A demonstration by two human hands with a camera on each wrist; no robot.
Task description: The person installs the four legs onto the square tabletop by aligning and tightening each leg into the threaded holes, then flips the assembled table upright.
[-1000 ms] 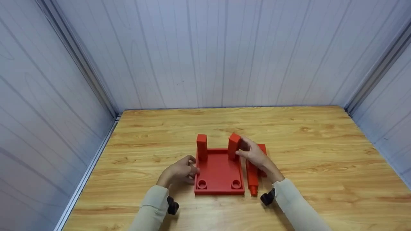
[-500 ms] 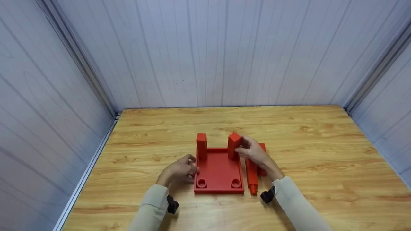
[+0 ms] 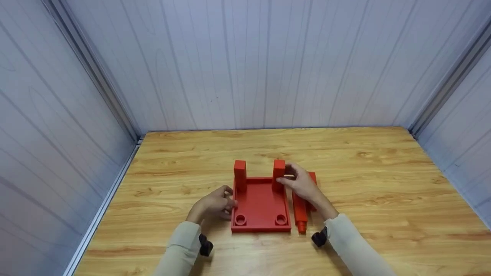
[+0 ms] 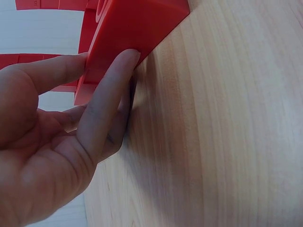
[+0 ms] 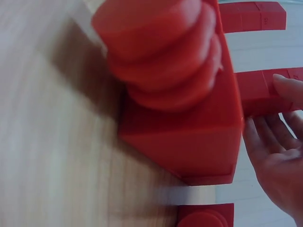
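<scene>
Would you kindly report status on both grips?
Left grip pinching tray; right grip holding far-right post upright. Two near sockets unfilled. Loose posts beside tray, seemingly not blocking.

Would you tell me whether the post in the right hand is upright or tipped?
Upright: the post stands on end at the far-right corner of the red tray.

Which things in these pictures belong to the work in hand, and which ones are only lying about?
In the work:
red tray, held by the left hand;
right rear post, upright, held by the right hand;
left rear post, upright.

Lying about:
inner loose post;
outer loose post, partly hidden.
Both red too, so perhaps meant for the work.
</scene>
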